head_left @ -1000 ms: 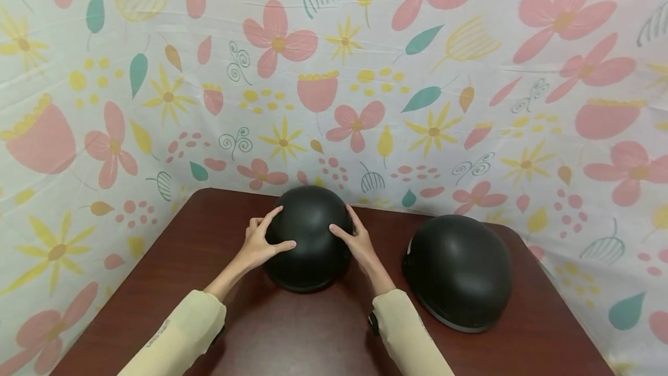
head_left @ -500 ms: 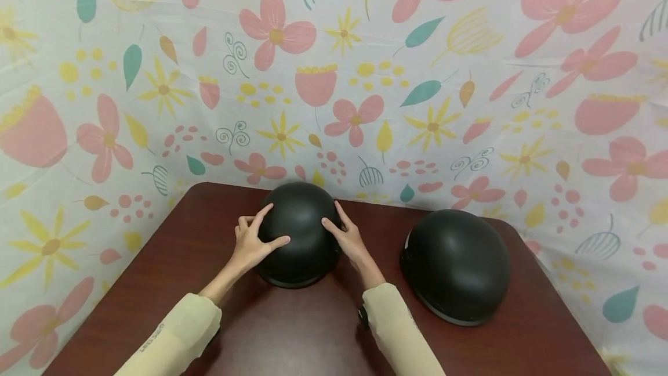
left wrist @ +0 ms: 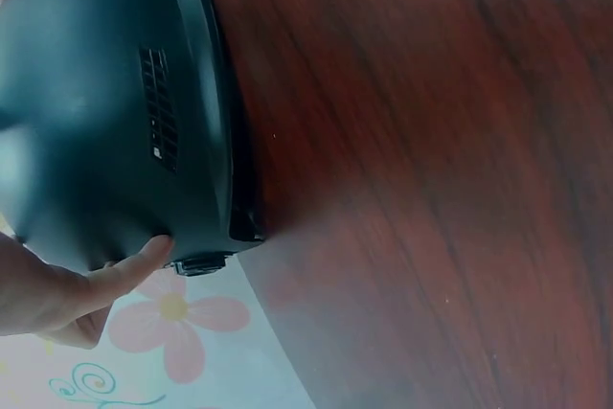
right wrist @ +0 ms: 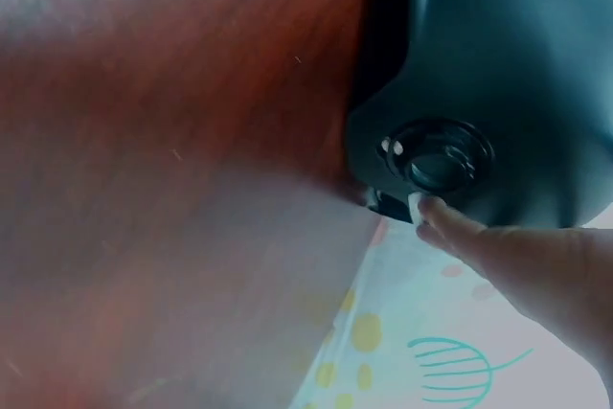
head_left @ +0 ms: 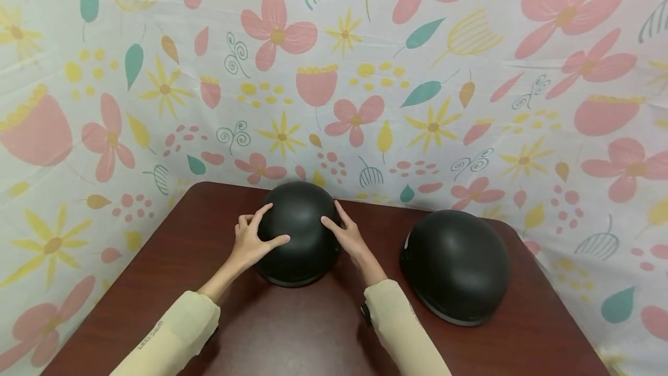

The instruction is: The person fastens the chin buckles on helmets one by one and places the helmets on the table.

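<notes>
A black helmet (head_left: 300, 231) sits dome up near the table's far edge, between my two hands. My left hand (head_left: 254, 241) grips its left side, thumb on the front of the dome and fingers spread along the side. My right hand (head_left: 348, 235) grips the opposite side, thumb on the dome and fingers reaching behind. In the left wrist view a fingertip touches the helmet (left wrist: 86, 112) near its rim, close to a vent grille. The right wrist view shows a finger beside a round fitting on the helmet (right wrist: 546, 74). The far side is hidden in the head view.
A second black helmet (head_left: 456, 268) rests dome up on the right of the reddish-brown table (head_left: 292, 335). Behind and along both sides hangs a white floral cloth (head_left: 355, 62), close to the table's far edge.
Between one second and half a second ago, the held helmet and both hands moved slightly left relative to the second helmet. Since then they have stayed nearly still.
</notes>
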Demonstrator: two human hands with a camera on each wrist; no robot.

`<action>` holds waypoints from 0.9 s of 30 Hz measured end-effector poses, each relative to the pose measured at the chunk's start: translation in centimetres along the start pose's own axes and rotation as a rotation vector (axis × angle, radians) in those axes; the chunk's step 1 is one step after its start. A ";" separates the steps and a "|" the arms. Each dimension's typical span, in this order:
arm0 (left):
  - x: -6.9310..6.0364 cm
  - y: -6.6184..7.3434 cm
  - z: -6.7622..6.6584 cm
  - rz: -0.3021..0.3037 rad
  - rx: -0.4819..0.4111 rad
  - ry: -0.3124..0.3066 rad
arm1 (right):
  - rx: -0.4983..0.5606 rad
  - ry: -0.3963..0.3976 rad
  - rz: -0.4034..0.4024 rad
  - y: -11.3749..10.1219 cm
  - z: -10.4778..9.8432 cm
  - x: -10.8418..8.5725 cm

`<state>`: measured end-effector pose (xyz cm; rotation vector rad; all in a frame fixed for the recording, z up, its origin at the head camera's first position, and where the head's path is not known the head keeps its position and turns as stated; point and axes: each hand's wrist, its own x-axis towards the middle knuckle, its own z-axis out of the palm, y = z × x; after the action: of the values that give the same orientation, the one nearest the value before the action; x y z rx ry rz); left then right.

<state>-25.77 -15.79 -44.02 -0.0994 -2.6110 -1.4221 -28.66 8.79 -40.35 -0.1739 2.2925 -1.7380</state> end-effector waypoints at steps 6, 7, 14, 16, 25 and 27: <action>-0.1 0.3 -0.1 -0.003 0.029 -0.011 | -0.037 -0.008 -0.010 0.9 -0.2 1.4; -0.1 0.4 -0.2 -0.004 0.034 -0.016 | -0.048 -0.007 -0.020 1.1 -0.2 1.6; 0.5 1.6 -0.8 0.010 0.101 -0.082 | -0.330 0.039 -0.105 1.5 -1.4 1.7; 0.9 2.0 -0.9 0.035 0.151 -0.096 | -0.424 0.041 -0.119 1.3 -2.1 1.5; 2.8 3.8 -0.2 0.108 0.369 -0.087 | -0.857 0.029 -0.165 0.5 -5.0 0.6; 3.0 4.4 0.3 0.122 0.412 -0.098 | -0.934 0.032 -0.162 0.5 -5.6 0.2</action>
<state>-28.15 -13.25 -40.03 -0.2747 -2.8592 -0.8391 -30.37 14.03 -39.43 -0.5052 2.9855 -0.5804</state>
